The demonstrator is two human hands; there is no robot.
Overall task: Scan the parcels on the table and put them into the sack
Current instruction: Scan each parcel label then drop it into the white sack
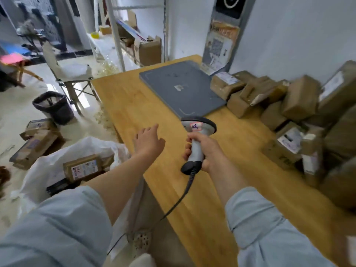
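One head view. Handwriting on the pink sticker of the scanner (198, 128) was illegible; parcel labels were blurred. The right hand (205, 151) gripped the scanner's handle; the left hand (148, 141) hovered, fingers spread, holding nothing. Heaped parcels (300, 105) lay at the right of the table (134, 105), partly cut off. One parcel (82, 168) lay in the sack (48, 170).

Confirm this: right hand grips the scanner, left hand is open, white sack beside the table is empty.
Wrong on the sack: the head view shows a labelled parcel lying in it. The right hand does grip the scanner; the left hand is open.
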